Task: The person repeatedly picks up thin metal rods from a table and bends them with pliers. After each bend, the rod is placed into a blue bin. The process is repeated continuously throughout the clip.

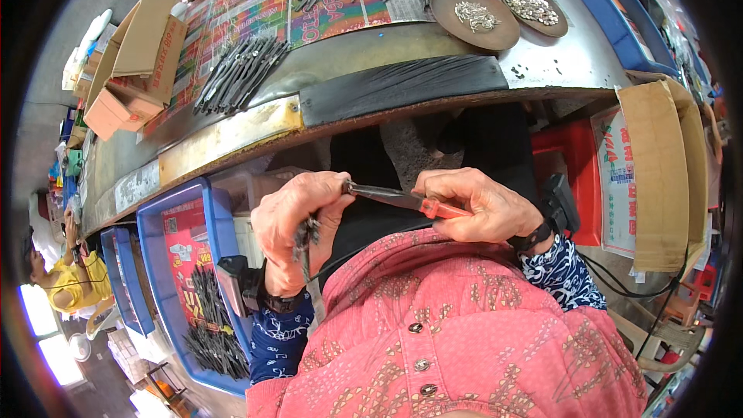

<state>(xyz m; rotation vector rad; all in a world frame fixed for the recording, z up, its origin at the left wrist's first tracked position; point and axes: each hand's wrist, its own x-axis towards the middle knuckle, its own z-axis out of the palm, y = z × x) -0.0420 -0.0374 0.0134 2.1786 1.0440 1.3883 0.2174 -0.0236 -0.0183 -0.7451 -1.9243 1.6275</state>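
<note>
My right hand (481, 203) is wrapped round the red handles of a pair of pliers (392, 196). The pliers' dark jaws point left and meet the fingertips of my left hand (288, 220). Between its thumb and forefinger, the left hand pinches the end of a thin black strip (306, 244), most of it hidden by the fingers. Dark pieces hang below that palm. Both hands are held in front of my body, just short of the table edge. What exactly sits in the jaws is too small to tell.
On the table (364, 53) lie a bundle of black strips (241, 71) and two brown dishes (495, 31) of small metal parts. A cardboard box (143, 58) stands far left. Blue crate (224, 244) at left holds more strips; an open carton (662, 178) is at right. Another person sits far left.
</note>
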